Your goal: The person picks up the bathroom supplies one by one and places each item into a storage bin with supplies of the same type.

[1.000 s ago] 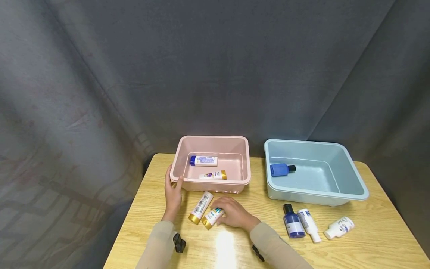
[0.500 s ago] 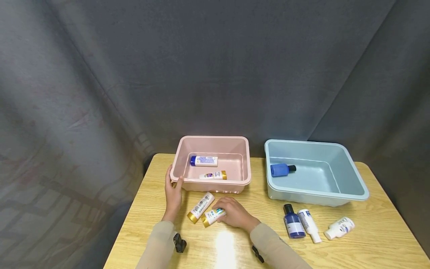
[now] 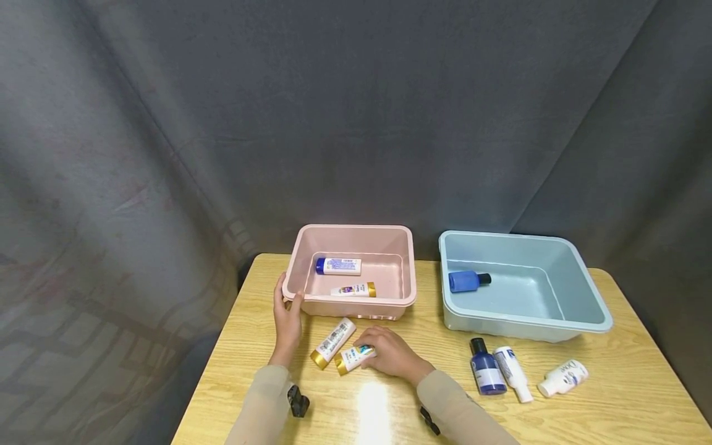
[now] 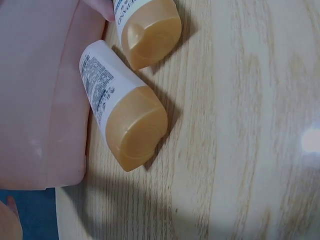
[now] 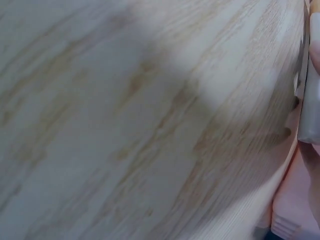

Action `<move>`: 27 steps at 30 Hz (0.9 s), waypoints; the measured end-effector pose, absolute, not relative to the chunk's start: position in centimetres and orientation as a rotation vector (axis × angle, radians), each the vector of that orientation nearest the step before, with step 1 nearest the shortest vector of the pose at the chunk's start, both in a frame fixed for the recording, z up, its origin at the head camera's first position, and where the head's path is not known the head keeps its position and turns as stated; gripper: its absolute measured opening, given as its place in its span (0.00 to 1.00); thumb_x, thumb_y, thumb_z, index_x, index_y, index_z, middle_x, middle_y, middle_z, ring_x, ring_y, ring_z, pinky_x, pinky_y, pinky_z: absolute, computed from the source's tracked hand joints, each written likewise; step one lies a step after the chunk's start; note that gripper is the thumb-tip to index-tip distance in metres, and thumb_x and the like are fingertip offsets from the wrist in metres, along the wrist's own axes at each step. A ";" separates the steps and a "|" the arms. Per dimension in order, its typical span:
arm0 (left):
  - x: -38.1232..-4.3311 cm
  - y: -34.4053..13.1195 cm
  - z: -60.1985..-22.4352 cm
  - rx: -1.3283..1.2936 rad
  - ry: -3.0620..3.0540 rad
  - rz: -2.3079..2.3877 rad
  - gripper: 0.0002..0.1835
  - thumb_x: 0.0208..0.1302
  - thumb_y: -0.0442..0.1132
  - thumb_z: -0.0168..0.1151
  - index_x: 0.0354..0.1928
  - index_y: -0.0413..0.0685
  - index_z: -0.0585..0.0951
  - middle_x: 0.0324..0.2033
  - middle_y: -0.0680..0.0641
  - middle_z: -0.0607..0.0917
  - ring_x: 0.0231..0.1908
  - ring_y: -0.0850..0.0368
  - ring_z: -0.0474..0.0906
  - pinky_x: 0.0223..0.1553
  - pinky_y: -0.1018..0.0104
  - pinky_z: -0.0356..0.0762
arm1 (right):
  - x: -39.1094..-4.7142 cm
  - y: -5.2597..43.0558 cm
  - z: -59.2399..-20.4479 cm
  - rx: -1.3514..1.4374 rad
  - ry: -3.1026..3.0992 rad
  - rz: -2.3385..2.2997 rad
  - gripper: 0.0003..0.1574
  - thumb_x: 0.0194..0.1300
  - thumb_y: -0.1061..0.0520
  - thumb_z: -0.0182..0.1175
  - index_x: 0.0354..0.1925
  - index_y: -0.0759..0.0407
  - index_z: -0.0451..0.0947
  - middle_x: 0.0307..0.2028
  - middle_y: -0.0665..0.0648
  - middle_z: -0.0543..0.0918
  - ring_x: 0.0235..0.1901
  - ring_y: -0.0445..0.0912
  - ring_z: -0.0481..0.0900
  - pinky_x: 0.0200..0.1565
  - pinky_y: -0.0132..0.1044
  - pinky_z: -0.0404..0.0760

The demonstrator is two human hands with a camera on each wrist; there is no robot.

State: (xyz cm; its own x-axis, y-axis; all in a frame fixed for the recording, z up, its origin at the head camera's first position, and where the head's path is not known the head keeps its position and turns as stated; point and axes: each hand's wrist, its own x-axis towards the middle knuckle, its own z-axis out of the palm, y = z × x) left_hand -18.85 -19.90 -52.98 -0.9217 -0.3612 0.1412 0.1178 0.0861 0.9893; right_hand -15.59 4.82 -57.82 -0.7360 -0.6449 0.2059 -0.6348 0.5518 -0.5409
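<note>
Spreading thumb and fingers of the left hand point(image 3: 287, 324) wide, in a V about the near left corner of the pink bin point(image 3: 356, 307), left of centre in the lower half of the head view; touching rim and wall there. Pinching with the right hand point(image 3: 389, 353), just below that bin in the frame, the label end of a white gold-capped tube point(image 3: 354, 358), thumb and fingers narrowed onto it; cap toward lower left; unable to tell whether lifted or touching the wooden table point(image 3: 334, 414). Just to its left, slanting the same way, a barcoded tube point(image 3: 335, 342), also with a gold cap; in the left wrist view, near left of centre, beside the pink wall. In the right wrist view, mostly tabletop, with only a slice of hand and pale tube at the right edge.

Inside the pink bin, a blue-capped tube point(image 3: 340, 266) at upper left, and a smaller-looking tube point(image 3: 353, 289) close to the front wall; at right of the frame, a light-blue bin point(image 3: 534, 324) with a blue bottle point(image 3: 463, 281) lying at its left; below that, a dark-blue bottle point(image 3: 489, 374), a slim white bottle point(image 3: 512, 372) just beside, and farther right a lettered white bottle point(image 3: 563, 377); across the top, a grey curtain point(image 3: 356, 111).
</note>
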 end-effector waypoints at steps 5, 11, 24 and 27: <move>-19.0 -20.0 -52.9 0.239 -2.001 -1.891 0.31 0.72 0.31 0.53 0.75 0.47 0.60 0.70 0.41 0.63 0.65 0.48 0.62 0.64 0.54 0.61 | -15.5 5.2 -57.5 -1.093 2.747 -0.960 0.28 0.53 0.48 0.75 0.53 0.52 0.84 0.48 0.47 0.83 0.50 0.43 0.79 0.56 0.42 0.77; -18.9 -20.0 -52.8 0.244 -2.021 -1.869 0.30 0.72 0.32 0.54 0.74 0.46 0.60 0.68 0.40 0.66 0.60 0.48 0.64 0.58 0.56 0.62 | -15.2 5.8 -57.1 -1.074 2.757 -0.980 0.28 0.53 0.47 0.75 0.53 0.51 0.84 0.47 0.46 0.83 0.49 0.42 0.78 0.55 0.41 0.77; -17.5 -19.2 -49.8 0.186 -2.061 -1.864 0.29 0.72 0.29 0.52 0.72 0.36 0.58 0.68 0.33 0.63 0.63 0.39 0.63 0.64 0.41 0.60 | -14.4 6.5 -55.9 -1.264 2.802 -0.997 0.28 0.53 0.48 0.76 0.52 0.54 0.84 0.47 0.48 0.83 0.50 0.43 0.79 0.55 0.41 0.78; -17.6 -19.2 -49.9 0.189 -2.055 -1.859 0.29 0.72 0.29 0.52 0.72 0.36 0.58 0.69 0.33 0.63 0.66 0.38 0.61 0.66 0.41 0.58 | -14.3 6.6 -55.7 -1.328 2.821 -1.036 0.29 0.50 0.50 0.77 0.51 0.55 0.85 0.46 0.47 0.83 0.48 0.43 0.79 0.53 0.40 0.79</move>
